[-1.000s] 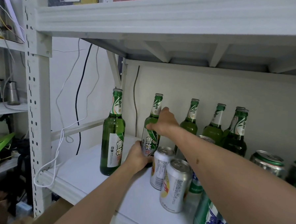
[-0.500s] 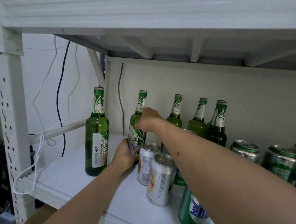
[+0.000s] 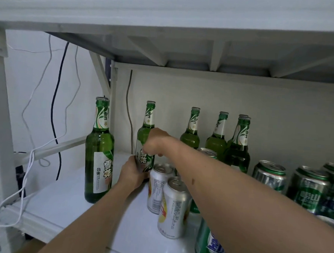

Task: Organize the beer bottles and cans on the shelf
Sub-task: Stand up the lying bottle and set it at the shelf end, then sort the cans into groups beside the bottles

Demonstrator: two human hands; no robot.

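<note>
My left hand (image 3: pixel 133 173) and right hand (image 3: pixel 154 141) both wrap their fingers tight around one green beer bottle (image 3: pixel 145 136), silver cans (image 3: pixel 174 206) just beside my fingers.

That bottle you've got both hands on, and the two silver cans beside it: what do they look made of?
Held bottle: green glass by its look, glossy and see-through, with a paper-like label. Silver cans: probably aluminium, with brushed metallic sheen, pull-tab tops and printed sides.

shelf (image 3: pixel 65 204): carries everything
lone bottle (image 3: pixel 99 151): left of centre
held bottle (image 3: pixel 145 138): centre, just behind two cans (image 3: pixel 174 206)
bottle row (image 3: pixel 217 138): back, centre-right
can cluster (image 3: pixel 302 187): right edge
</note>
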